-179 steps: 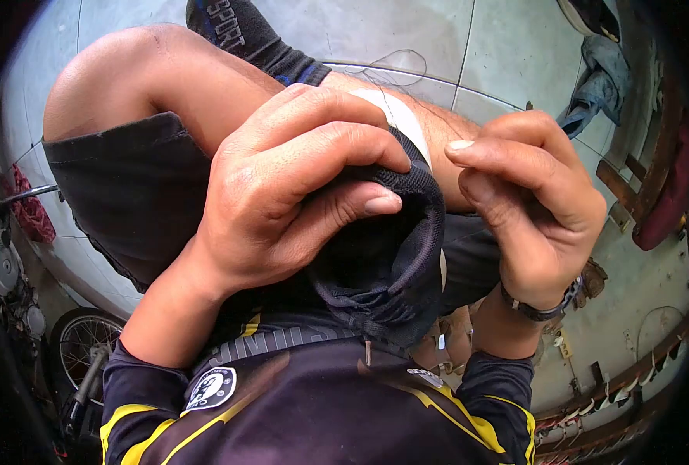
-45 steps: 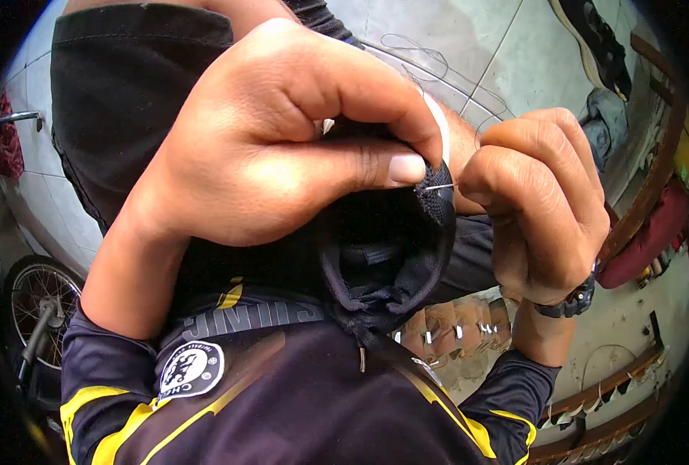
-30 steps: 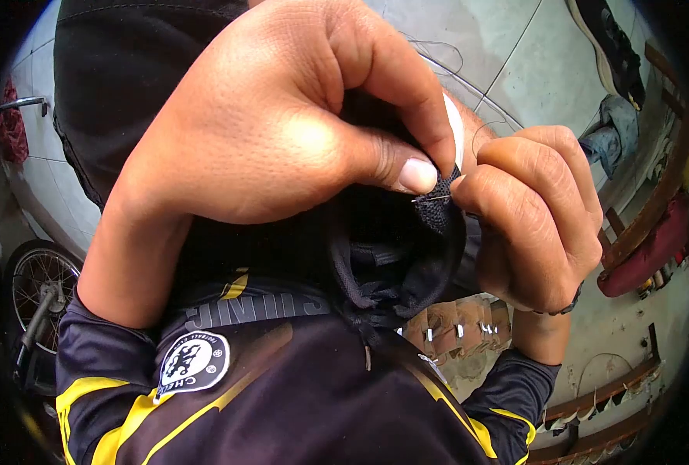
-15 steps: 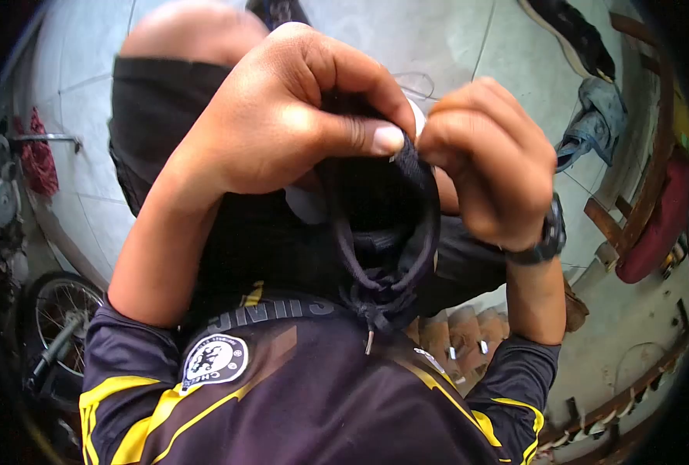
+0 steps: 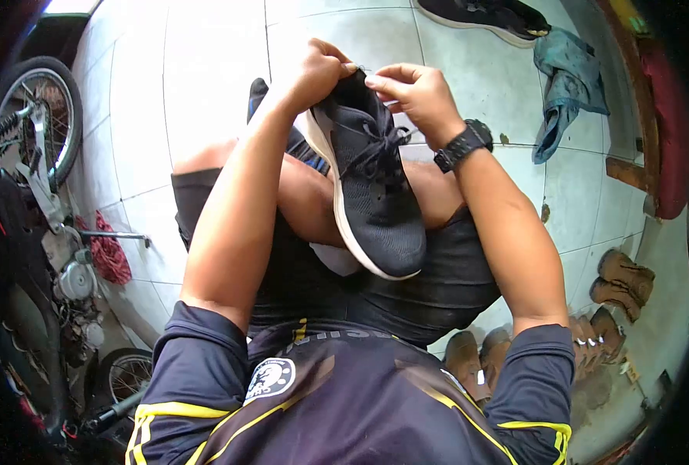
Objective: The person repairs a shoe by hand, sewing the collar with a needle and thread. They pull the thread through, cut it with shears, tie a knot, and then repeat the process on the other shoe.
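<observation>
Left hand [image 5: 319,74] pinches the lace-up sneaker [image 5: 381,215] by its heel, presumably for steadiness, toe between hems of shorts [image 5: 457,275]; right hand [image 5: 426,101] narrow, contents unclear.

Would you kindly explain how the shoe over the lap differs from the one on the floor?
The left hand holds the lap shoe near its opening; no hand touches the floor shoe. The lap shoe's toe points down the picture, while the floor shoe lies crosswise. The lap shoe shows nearly whole; the floor shoe is cut off by the top edge. Both are black with pale soles.
</observation>
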A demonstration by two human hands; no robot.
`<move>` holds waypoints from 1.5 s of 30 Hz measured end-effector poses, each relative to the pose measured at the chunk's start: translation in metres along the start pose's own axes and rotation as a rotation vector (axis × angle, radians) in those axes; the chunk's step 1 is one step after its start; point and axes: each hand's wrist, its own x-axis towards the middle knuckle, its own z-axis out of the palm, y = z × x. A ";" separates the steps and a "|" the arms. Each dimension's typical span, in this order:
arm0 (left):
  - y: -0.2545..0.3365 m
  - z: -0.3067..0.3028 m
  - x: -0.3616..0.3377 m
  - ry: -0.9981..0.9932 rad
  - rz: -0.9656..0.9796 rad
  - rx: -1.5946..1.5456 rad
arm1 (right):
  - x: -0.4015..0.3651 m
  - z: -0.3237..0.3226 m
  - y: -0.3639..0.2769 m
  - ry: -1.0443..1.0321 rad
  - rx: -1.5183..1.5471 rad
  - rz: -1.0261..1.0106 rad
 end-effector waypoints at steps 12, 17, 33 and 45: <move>-0.010 0.018 0.066 -0.014 -0.110 0.385 | 0.080 0.004 0.074 0.153 -0.244 -0.021; -0.018 0.024 0.073 -0.021 -0.176 0.299 | 0.095 0.009 0.092 -0.059 0.108 0.068; -0.020 0.029 0.077 -0.121 -0.203 0.140 | 0.093 0.008 0.095 -0.002 0.130 0.147; -0.013 0.023 0.065 -0.156 -0.319 -0.127 | 0.084 0.010 0.087 0.101 0.009 0.026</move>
